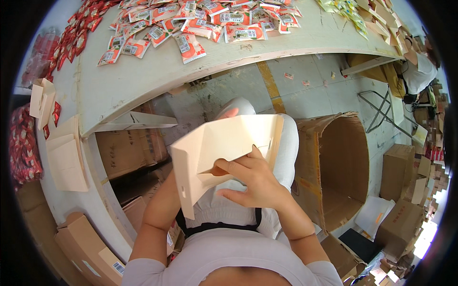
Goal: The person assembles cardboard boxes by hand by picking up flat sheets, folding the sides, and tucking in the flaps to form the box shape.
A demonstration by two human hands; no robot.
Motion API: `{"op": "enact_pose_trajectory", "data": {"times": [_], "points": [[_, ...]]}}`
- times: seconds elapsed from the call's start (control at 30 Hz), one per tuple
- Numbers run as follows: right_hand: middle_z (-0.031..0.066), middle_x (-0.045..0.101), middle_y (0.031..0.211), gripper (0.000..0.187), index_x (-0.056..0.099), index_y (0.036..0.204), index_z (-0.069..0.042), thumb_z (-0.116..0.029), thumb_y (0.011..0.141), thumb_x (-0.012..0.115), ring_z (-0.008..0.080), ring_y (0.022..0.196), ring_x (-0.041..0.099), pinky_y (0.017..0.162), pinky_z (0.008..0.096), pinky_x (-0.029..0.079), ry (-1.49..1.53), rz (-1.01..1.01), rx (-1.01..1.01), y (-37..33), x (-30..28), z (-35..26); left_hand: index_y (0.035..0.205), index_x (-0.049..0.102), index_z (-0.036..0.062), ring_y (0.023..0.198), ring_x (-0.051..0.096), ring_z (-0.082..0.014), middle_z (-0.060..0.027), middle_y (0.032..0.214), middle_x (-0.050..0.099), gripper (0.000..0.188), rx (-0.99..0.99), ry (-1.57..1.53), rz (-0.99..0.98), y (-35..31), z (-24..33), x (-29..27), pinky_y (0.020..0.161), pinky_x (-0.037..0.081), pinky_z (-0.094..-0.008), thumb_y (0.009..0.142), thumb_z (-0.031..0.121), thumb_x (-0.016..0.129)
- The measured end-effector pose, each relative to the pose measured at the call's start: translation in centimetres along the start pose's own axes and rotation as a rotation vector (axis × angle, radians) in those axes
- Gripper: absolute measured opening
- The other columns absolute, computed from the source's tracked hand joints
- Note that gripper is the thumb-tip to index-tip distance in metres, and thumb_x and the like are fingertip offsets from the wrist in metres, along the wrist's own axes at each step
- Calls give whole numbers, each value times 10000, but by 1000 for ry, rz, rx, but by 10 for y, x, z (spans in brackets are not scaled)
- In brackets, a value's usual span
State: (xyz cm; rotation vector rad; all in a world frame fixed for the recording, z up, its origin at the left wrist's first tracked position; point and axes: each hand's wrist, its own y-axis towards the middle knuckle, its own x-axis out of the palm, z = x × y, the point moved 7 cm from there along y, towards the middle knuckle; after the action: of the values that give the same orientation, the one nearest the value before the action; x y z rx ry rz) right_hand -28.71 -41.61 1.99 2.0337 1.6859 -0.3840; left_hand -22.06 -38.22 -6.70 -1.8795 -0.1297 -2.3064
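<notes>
Over my lap I hold a cream cardboard box (224, 138), partly folded, tilted, with raised side panels and a curved cutout in its near panel. My left hand (231, 113) supports it from behind and below; only its fingertips show past the far edge, the rest being hidden by the cardboard. At the near panel is my right hand (255, 178), its fingers bent over the edge by the cutout and its thumb lower, on the outer side. Whether that thumb touches the cardboard is hard to see.
A table (157, 78) curves ahead, bearing a heap of pink-and-white sachets (198, 24), with red packets (76, 35) at far left and green packets (343, 14) at far right. Flat cream cardboard (67, 157) lies at left. A large open carton (329, 171) stands by my right leg.
</notes>
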Motion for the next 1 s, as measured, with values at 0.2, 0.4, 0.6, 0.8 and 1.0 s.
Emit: {"op": "enact_pose_trajectory", "data": {"times": [0.2,0.4,0.6,0.8,1.0], "points": [[-12,634,774,442,560,951,-82,-177,562,747,225,886,483,855,380,326,-6,-19,11,1,1,4,1332,241,75,1102,450,-185,-85,1206,447,588,86,87,125,-2,-3,-12,944,359,-334,857,303,503],[1,633,832,507,523,1014,-70,-190,573,745,227,887,492,860,387,304,5,-142,81,2,5,7,1322,268,88,1109,444,-158,-77,1210,443,609,43,15,94,2,-8,-17,938,361,-316,828,302,553],[52,613,945,571,523,1091,-39,-205,589,738,247,917,483,856,382,303,31,-147,-29,2,2,4,1270,341,94,1113,444,-277,-140,1196,461,508,106,-9,11,5,3,-13,944,355,-405,836,274,533],[77,608,956,555,523,1093,-39,-209,604,723,256,957,476,901,428,315,-22,-191,-33,6,3,5,1237,306,71,1061,486,-203,-102,1137,481,700,124,64,-33,6,4,-8,877,428,-325,691,236,712],[82,570,920,479,526,1031,-47,-172,604,702,256,980,469,929,481,336,-106,-144,-30,8,3,-2,1215,232,104,1064,480,-213,-77,1106,462,1072,176,360,10,2,9,0,902,418,-340,392,347,874]]}}
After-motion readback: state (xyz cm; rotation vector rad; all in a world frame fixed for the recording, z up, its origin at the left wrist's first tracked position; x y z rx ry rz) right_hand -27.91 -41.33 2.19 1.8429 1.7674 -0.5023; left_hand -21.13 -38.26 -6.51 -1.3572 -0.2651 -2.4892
